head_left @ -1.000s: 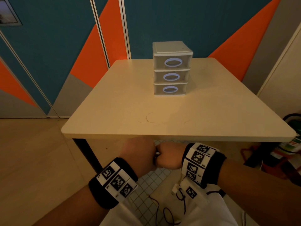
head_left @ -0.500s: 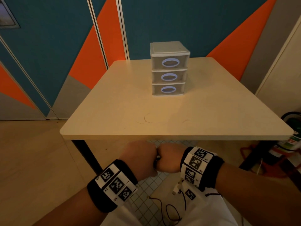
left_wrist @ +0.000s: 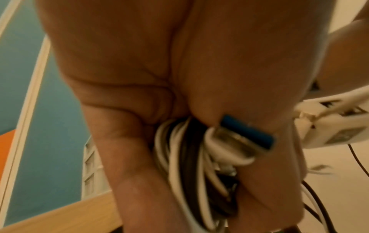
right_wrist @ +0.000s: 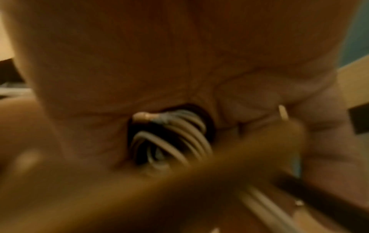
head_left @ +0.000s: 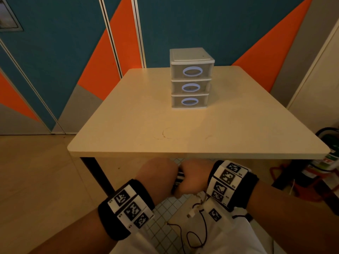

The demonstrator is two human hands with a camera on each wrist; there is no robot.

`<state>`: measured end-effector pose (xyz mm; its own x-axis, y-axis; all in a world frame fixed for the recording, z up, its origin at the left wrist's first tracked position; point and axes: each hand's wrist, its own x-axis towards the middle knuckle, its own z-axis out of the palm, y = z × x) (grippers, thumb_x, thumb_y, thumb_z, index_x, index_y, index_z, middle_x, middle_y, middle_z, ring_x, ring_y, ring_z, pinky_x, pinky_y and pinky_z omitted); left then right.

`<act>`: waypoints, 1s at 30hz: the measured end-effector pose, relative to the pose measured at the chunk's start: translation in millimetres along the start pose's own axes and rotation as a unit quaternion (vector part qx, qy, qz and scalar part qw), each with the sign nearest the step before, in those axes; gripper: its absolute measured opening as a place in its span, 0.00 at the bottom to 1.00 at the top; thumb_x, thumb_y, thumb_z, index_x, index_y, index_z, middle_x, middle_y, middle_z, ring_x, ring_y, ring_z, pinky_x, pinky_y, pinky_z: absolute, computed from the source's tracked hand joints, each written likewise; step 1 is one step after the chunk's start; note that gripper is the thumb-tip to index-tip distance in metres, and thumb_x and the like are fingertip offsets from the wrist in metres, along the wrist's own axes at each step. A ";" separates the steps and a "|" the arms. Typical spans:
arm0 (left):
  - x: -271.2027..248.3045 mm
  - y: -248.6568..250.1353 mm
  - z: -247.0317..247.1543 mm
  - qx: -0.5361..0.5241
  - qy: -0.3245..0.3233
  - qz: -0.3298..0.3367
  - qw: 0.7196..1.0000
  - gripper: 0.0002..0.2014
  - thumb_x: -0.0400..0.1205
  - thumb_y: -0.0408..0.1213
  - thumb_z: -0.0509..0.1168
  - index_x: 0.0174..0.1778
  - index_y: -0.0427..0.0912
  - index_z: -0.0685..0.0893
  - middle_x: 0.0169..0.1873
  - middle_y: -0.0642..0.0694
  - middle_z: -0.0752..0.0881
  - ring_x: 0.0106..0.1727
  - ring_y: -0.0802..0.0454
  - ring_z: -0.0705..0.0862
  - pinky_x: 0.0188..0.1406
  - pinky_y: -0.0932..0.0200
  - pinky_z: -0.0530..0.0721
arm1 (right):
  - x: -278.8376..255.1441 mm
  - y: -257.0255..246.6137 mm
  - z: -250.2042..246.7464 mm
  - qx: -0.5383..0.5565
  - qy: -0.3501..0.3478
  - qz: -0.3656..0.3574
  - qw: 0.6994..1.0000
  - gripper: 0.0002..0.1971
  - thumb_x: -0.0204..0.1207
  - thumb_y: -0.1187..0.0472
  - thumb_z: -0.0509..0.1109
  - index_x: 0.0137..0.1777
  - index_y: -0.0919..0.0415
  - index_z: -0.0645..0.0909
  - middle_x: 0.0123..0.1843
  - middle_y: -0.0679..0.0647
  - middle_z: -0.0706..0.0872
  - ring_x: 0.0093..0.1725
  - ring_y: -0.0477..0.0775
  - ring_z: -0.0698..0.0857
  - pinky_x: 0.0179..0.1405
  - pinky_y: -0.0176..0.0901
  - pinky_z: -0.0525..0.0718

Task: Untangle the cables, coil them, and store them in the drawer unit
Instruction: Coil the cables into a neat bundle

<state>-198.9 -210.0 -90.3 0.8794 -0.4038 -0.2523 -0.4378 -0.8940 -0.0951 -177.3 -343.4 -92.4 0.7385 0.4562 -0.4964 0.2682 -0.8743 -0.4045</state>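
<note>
Both hands meet just below the table's front edge in the head view. My left hand and my right hand each grip the same bundle of white and black cables, fists side by side. The left wrist view shows the cable bundle running through the curled fingers, with a white USB plug with a blue insert poking out. In the blurred right wrist view, pale cable loops sit inside the closed palm. A loose white plug and thin black wire hang under the right wrist. The white drawer unit, with three drawers all closed, stands on the table.
The cream table has a bare top apart from the drawer unit at its back middle. A black table leg stands left of my hands. Red and green items lie on the floor at right.
Both hands stay together on the cable bundle below the table edge. The view has shifted slightly; nothing was let go or picked up.
</note>
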 end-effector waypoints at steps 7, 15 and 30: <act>-7.0 0.1 -7.3 0.022 -0.007 -0.009 1.000 0.05 0.79 0.41 0.68 0.47 0.45 0.86 0.37 0.50 0.82 0.37 0.52 0.77 0.38 0.58 0.76 | 3.3 -3.2 6.3 -0.029 0.010 0.005 1.000 0.16 0.78 0.53 0.67 0.54 0.66 0.86 0.41 0.55 0.81 0.39 0.52 0.78 0.34 0.41 0.75; -11.1 -32.6 -18.0 -0.170 0.160 0.050 0.971 0.37 0.77 0.58 0.71 0.81 0.64 0.63 0.56 0.58 0.86 0.54 0.57 0.86 0.50 0.60 0.85 | -5.4 16.5 -22.0 0.091 0.092 -0.065 0.990 0.11 0.76 0.58 0.70 0.53 0.65 0.85 0.50 0.62 0.88 0.47 0.58 0.84 0.48 0.50 0.80; -2.8 -17.7 -28.1 -0.735 0.131 0.216 0.630 0.31 0.76 0.50 0.77 0.74 0.45 0.81 0.70 0.41 0.84 0.69 0.40 0.84 0.54 0.38 0.90 | -21.0 -3.1 -30.7 0.512 0.033 -0.250 0.821 0.10 0.65 0.64 0.73 0.46 0.55 0.86 0.37 0.63 0.75 0.29 0.47 0.76 0.27 0.37 0.76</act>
<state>-188.4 -198.4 -60.9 0.8221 -0.5175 0.2374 -0.1707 0.1739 0.9699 -174.7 -355.4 -57.1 0.7347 0.6771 -0.0423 -0.0875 0.0327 -0.9956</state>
